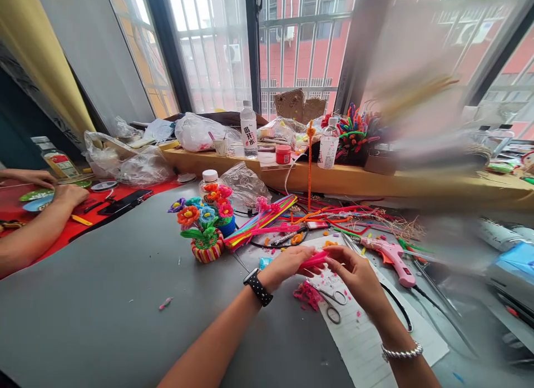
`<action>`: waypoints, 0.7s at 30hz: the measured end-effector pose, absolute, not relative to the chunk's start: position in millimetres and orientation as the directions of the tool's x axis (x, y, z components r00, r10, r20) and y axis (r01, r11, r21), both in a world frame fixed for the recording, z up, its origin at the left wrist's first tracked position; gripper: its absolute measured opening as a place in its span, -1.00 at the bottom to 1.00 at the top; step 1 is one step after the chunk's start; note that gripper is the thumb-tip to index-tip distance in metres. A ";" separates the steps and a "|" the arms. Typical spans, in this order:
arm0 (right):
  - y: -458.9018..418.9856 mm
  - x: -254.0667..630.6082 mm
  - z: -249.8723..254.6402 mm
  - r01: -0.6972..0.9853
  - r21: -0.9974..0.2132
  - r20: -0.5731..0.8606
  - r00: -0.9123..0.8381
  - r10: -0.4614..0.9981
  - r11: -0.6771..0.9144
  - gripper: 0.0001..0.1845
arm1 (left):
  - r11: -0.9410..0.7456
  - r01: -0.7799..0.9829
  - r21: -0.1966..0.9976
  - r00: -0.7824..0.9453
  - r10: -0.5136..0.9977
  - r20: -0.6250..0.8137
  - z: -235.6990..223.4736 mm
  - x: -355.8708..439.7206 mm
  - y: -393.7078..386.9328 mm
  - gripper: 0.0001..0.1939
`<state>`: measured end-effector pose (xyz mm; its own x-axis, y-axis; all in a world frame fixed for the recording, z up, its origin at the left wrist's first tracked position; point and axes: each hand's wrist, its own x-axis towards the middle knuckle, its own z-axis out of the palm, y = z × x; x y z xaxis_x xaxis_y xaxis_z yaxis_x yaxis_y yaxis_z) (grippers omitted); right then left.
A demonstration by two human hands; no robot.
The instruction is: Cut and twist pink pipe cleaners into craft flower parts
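Observation:
My left hand (287,267), with a dark dotted watch strap at its wrist, is closed around a bright pink bundle (314,259) that looks like pipe cleaners. The fingertips of my right hand (354,272) pinch the bundle's right end; a beaded bracelet circles that wrist. Below the hands lie scissors (334,306) beside a heap of pink fuzz clippings (307,295). Under them is a sheet of lined paper (354,343). Left of my hands stands a pot of pipe-cleaner flowers (206,248), in front of a blue pot (227,227).
A pink glue gun (392,257) with a cord lies at the right. Colourful pipe cleaners (261,224) spread behind my hands. Water bottles (249,131) stand on the ledge. At far left, another person's hands (69,198) work over a red cloth. The right side is blurred.

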<state>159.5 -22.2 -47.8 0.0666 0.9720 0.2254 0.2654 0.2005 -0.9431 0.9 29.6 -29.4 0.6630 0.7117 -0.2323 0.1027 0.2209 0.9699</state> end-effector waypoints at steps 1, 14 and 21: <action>-21.7 159.6 -48.6 0.269 -0.942 0.230 0.078 0.970 0.202 -0.75 | 0.210 0.111 0.971 0.680 0.697 -0.228 -29.6 0.3 29.7 -0.57; -18.9 156.1 -54.7 0.270 -0.947 0.231 0.190 0.954 0.175 -0.56 | 0.185 0.082 0.979 0.687 0.701 -0.190 -31.2 2.9 27.9 -0.62; -20.3 153.5 -52.6 0.311 -0.929 0.260 0.168 0.951 0.199 -0.66 | -0.037 0.135 0.990 0.688 0.722 -0.067 -37.7 8.0 25.5 -0.82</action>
